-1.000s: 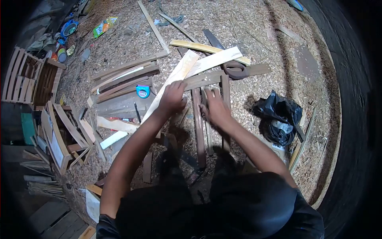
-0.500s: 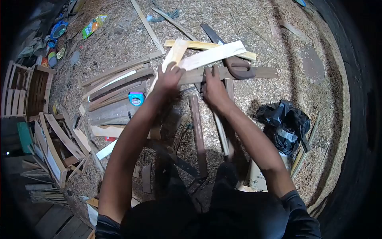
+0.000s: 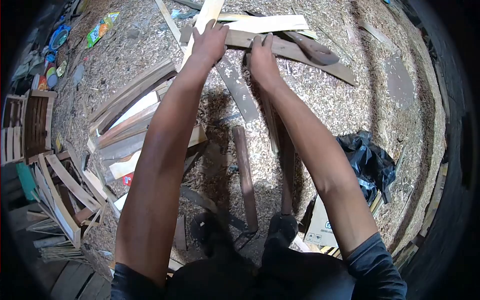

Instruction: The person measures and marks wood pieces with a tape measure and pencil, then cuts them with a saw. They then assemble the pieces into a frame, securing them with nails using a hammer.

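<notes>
Both arms reach far forward over wood on the ground. My left hand (image 3: 209,42) is closed on the left part of a long grey-brown board (image 3: 285,48), where a pale plank (image 3: 212,9) crosses it. My right hand (image 3: 262,52) has its fingers bent over the same board near its middle. Behind the board lies a white plank (image 3: 280,23). A saw's dark wooden handle (image 3: 315,49) rests against the board's right part. A flat grey strip (image 3: 239,90) extends toward me from below the left hand.
A stack of boards (image 3: 132,97) lies left of centre. Slatted wooden frames (image 3: 62,192) stand further left. A black plastic bag (image 3: 367,162) and a carton (image 3: 320,225) are at the right. Brown battens (image 3: 245,175) lie before my feet, on wood shavings.
Both hands and the long board have moved forward, and the board now slants down to the right. The grey strip is more exposed. The blue tape measure is no longer visible.
</notes>
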Action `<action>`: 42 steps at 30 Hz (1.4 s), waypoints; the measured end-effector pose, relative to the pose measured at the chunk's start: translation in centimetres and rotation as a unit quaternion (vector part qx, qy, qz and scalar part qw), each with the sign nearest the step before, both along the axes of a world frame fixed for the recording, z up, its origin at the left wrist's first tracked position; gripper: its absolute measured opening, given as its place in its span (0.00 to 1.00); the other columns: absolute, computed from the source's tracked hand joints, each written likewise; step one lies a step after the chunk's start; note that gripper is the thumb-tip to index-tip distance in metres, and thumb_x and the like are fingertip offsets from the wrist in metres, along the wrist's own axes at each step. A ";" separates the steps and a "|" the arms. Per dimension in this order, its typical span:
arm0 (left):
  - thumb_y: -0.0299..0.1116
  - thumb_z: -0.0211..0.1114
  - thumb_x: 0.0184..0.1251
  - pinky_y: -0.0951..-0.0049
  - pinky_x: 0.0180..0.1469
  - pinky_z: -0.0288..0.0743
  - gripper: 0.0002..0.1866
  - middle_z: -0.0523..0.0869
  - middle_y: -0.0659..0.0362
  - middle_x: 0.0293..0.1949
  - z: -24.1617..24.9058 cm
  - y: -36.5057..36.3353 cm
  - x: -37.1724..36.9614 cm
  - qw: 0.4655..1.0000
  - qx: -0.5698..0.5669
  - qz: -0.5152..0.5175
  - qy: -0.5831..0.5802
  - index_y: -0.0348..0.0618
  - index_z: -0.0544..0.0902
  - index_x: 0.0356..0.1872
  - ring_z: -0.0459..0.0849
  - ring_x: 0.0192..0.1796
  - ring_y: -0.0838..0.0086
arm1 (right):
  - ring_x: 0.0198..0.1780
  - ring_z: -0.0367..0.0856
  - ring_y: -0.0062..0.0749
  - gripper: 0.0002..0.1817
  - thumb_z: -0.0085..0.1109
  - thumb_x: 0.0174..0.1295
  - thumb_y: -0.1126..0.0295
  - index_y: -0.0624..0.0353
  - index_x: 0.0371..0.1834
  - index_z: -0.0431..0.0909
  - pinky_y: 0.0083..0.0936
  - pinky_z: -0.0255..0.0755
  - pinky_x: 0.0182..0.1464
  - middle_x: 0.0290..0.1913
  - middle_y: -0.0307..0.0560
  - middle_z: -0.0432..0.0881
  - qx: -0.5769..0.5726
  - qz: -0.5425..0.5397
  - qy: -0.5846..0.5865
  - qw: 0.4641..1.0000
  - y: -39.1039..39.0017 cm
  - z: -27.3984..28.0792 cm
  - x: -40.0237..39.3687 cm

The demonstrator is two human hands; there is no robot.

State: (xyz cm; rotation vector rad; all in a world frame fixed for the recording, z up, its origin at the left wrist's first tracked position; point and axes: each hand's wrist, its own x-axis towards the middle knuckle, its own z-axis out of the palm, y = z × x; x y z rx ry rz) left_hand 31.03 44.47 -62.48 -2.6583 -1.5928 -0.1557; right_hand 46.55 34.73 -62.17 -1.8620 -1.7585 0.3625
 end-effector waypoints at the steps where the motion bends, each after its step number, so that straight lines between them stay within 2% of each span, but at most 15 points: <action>1: 0.28 0.68 0.60 0.31 0.74 0.58 0.33 0.72 0.61 0.72 -0.2 0.3 0.3 1.000 0.015 -0.004 -0.021 0.53 0.72 0.69 0.61 0.79 0.61 | 0.53 0.81 0.77 0.26 0.47 0.61 0.86 0.80 0.65 0.61 0.50 0.80 0.58 0.72 0.94 0.48 -0.007 -0.006 0.003 1.000 0.8 -0.2 0.4; 4: 0.28 0.68 0.60 0.35 0.76 0.58 0.34 0.72 0.60 0.72 0.0 -0.1 0.9 0.999 0.024 -0.022 -0.012 0.50 0.71 0.70 0.61 0.79 0.62 | 0.51 0.82 0.75 0.25 0.50 0.62 0.85 0.79 0.63 0.64 0.51 0.81 0.55 0.71 0.92 0.53 0.060 -0.018 -0.023 0.998 2.8 -1.7 2.2; 6: 0.31 0.68 0.60 0.44 0.76 0.59 0.31 0.72 0.52 0.72 -0.1 -1.9 0.9 0.993 0.026 -0.041 -0.112 0.45 0.74 0.68 0.68 0.75 0.57 | 0.49 0.83 0.75 0.21 0.57 0.62 0.79 0.76 0.57 0.69 0.51 0.82 0.53 0.69 0.89 0.57 0.093 0.006 -0.032 0.995 3.0 -1.6 3.1; 8: 0.32 0.67 0.61 0.51 0.76 0.61 0.29 0.74 0.47 0.70 -0.2 -5.1 0.3 0.977 -0.032 -0.075 -0.198 0.39 0.75 0.66 0.71 0.73 0.54 | 0.56 0.80 0.74 0.24 0.61 0.63 0.75 0.77 0.60 0.68 0.53 0.79 0.58 0.69 0.87 0.59 0.071 0.021 -0.016 0.997 1.8 -1.1 3.0; 10: 0.32 0.67 0.61 0.52 0.72 0.66 0.28 0.79 0.44 0.63 -0.2 -9.5 -0.5 0.960 -0.009 -0.095 -0.262 0.37 0.76 0.64 0.75 0.68 0.49 | 0.61 0.76 0.72 0.26 0.61 0.63 0.73 0.76 0.62 0.68 0.53 0.75 0.62 0.68 0.85 0.63 0.125 0.037 -0.053 0.990 -2.0 -0.3 1.8; 11: 0.31 0.68 0.60 0.53 0.69 0.70 0.26 0.79 0.44 0.62 0.3 -12.0 -1.4 0.953 -0.119 -0.078 -0.266 0.37 0.77 0.62 0.77 0.65 0.48 | 0.64 0.74 0.72 0.27 0.61 0.64 0.72 0.76 0.63 0.68 0.54 0.73 0.64 0.67 0.83 0.65 0.155 0.045 -0.073 0.984 -4.6 0.2 1.0; 13: 0.30 0.69 0.59 0.54 0.68 0.71 0.26 0.80 0.44 0.60 0.8 -17.7 -3.3 0.919 -0.192 -0.084 -0.334 0.37 0.77 0.60 0.78 0.64 0.48 | 0.56 0.77 0.64 0.25 0.63 0.63 0.71 0.74 0.62 0.71 0.51 0.73 0.59 0.55 0.71 0.75 0.047 0.090 0.051 0.994 -10.9 1.8 -1.2; 15: 0.29 0.70 0.58 0.55 0.68 0.71 0.26 0.80 0.44 0.59 0.0 -23.1 -5.6 0.915 -0.208 -0.066 -0.340 0.37 0.77 0.59 0.78 0.64 0.48 | 0.53 0.78 0.58 0.19 0.62 0.61 0.77 0.70 0.55 0.74 0.47 0.74 0.56 0.50 0.64 0.76 0.074 0.160 0.077 0.981 -17.2 1.6 -3.3; 16: 0.30 0.70 0.58 0.54 0.68 0.71 0.26 0.80 0.44 0.58 0.3 -25.6 -6.8 0.918 -0.224 -0.086 -0.315 0.37 0.77 0.59 0.78 0.64 0.48 | 0.54 0.77 0.57 0.19 0.62 0.60 0.78 0.68 0.55 0.74 0.45 0.73 0.57 0.52 0.63 0.75 0.011 0.157 0.102 0.982 -20.1 1.3 -4.4; 20: 0.30 0.71 0.59 0.55 0.66 0.72 0.24 0.79 0.45 0.57 1.2 -31.5 -9.9 0.935 -0.183 -0.112 -0.281 0.38 0.78 0.57 0.77 0.63 0.47 | 0.57 0.75 0.55 0.23 0.63 0.59 0.77 0.65 0.59 0.74 0.44 0.70 0.61 0.55 0.59 0.74 0.032 0.162 0.062 0.984 -26.9 1.3 -5.9; 23: 0.33 0.71 0.61 0.53 0.66 0.70 0.22 0.79 0.47 0.54 1.6 -34.8 -11.5 0.928 -0.241 -0.122 -0.256 0.39 0.78 0.55 0.77 0.60 0.49 | 0.54 0.74 0.53 0.18 0.62 0.60 0.75 0.65 0.55 0.75 0.45 0.69 0.59 0.51 0.57 0.75 0.045 0.179 0.069 0.980 -30.3 2.5 -6.3; 27: 0.44 0.68 0.63 0.51 0.69 0.64 0.23 0.78 0.49 0.56 0.7 -39.2 -14.4 0.937 -0.241 -0.229 -0.102 0.44 0.78 0.55 0.75 0.63 0.52 | 0.51 0.72 0.47 0.10 0.59 0.64 0.67 0.62 0.42 0.79 0.40 0.66 0.54 0.44 0.51 0.77 -0.059 0.282 0.006 0.958 -35.6 2.6 -7.1; 30: 0.44 0.69 0.59 0.53 0.69 0.64 0.24 0.77 0.51 0.58 0.5 -40.0 -16.3 0.922 -0.224 -0.306 -0.079 0.46 0.78 0.54 0.74 0.66 0.55 | 0.52 0.73 0.45 0.11 0.59 0.63 0.63 0.58 0.41 0.81 0.39 0.65 0.54 0.43 0.50 0.78 -0.089 0.333 -0.147 0.927 -38.3 0.7 -8.8; 38: 0.38 0.70 0.57 0.56 0.65 0.66 0.21 0.77 0.55 0.59 -0.6 -40.1 -16.4 0.919 -0.256 -0.296 -0.040 0.52 0.78 0.53 0.74 0.67 0.58 | 0.53 0.73 0.45 0.13 0.56 0.62 0.66 0.62 0.44 0.78 0.40 0.64 0.54 0.44 0.53 0.79 -0.180 0.338 -0.202 0.902 -39.3 0.4 -11.2; 42: 0.36 0.69 0.56 0.56 0.63 0.68 0.19 0.78 0.55 0.59 -0.5 -40.3 -16.4 0.922 -0.239 -0.296 -0.068 0.51 0.79 0.50 0.75 0.66 0.59 | 0.49 0.75 0.40 0.09 0.54 0.62 0.67 0.61 0.40 0.79 0.37 0.64 0.52 0.40 0.50 0.81 -0.121 0.313 -0.218 0.916 -40.0 0.5 -11.8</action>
